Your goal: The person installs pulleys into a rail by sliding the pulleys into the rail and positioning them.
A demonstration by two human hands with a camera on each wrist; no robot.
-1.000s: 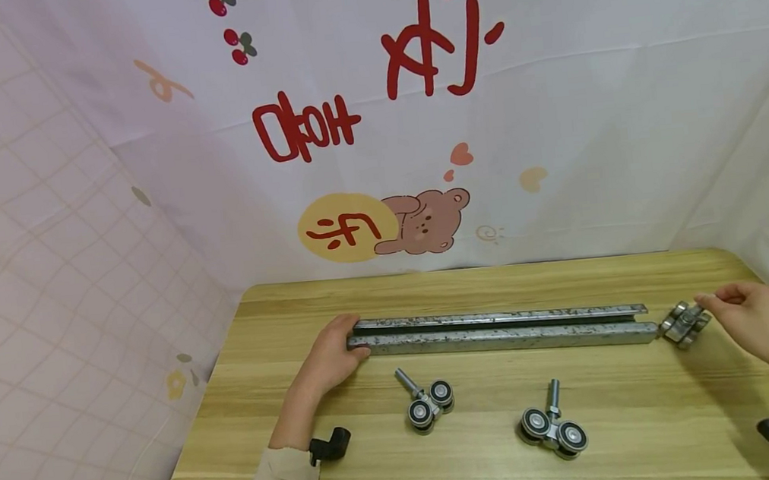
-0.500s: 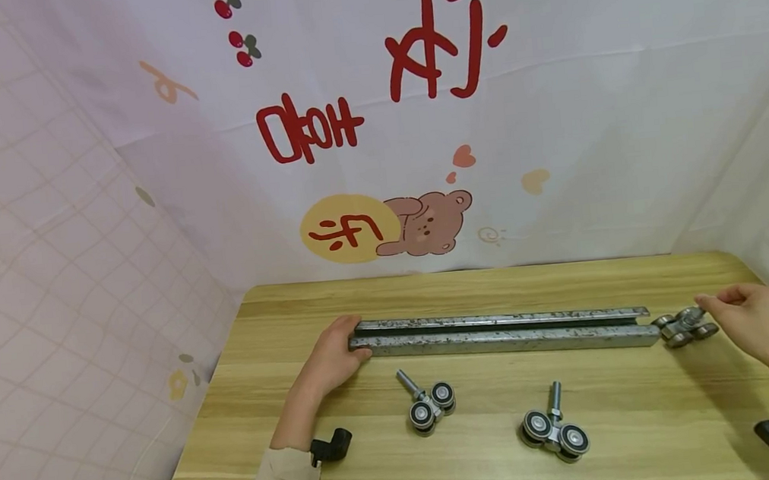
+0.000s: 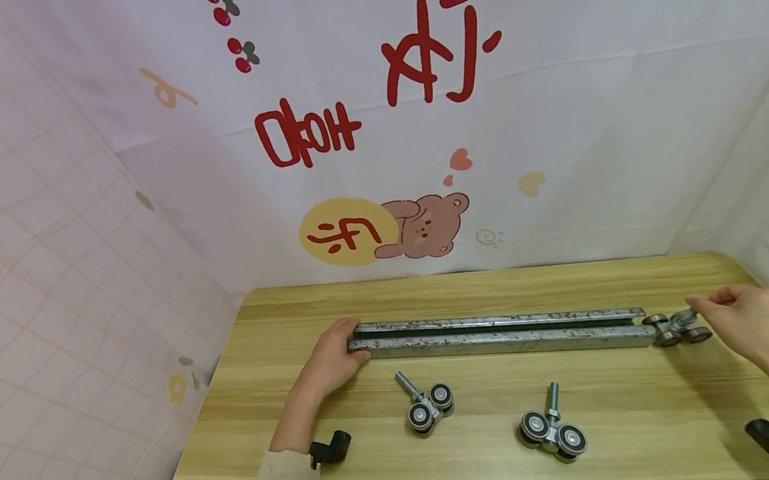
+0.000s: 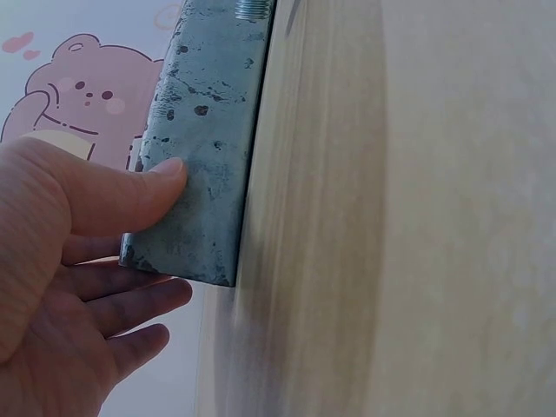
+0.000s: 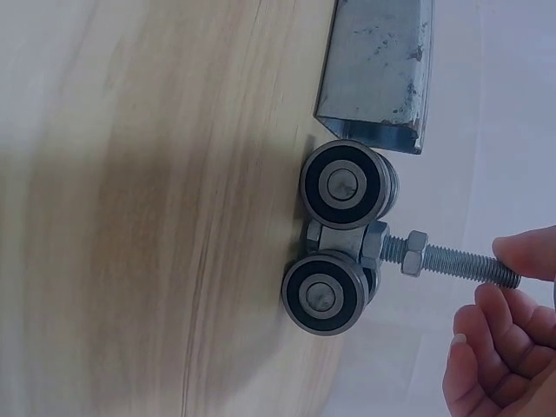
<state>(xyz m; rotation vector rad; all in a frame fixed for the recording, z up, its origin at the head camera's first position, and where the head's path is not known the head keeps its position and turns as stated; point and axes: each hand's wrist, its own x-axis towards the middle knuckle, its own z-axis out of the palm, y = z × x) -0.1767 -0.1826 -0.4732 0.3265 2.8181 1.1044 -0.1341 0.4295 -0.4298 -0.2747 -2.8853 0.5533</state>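
Observation:
A long galvanized steel track (image 3: 503,342), a channel with a slot along its top, lies across the table. My left hand (image 3: 331,357) grips its left end; in the left wrist view the thumb lies along the speckled side wall (image 4: 204,148). At the other end, my right hand (image 3: 751,315) pinches the tip of the threaded bolt (image 5: 460,263) of a roller trolley (image 3: 680,328). The bolt points upward from the table, and the trolley's front wheels (image 5: 343,182) are right at the track's end opening.
Two more roller trolleys lie in front of the track: one (image 3: 430,407) nearer the left hand, one (image 3: 551,433) further right. The wooden table (image 3: 487,475) meets a printed white cloth wall (image 3: 588,138) at the back.
My right hand has levelled the tilted trolley and moved it left, bringing its front wheels up to the track's end. The left hand has kept its hold on the track.

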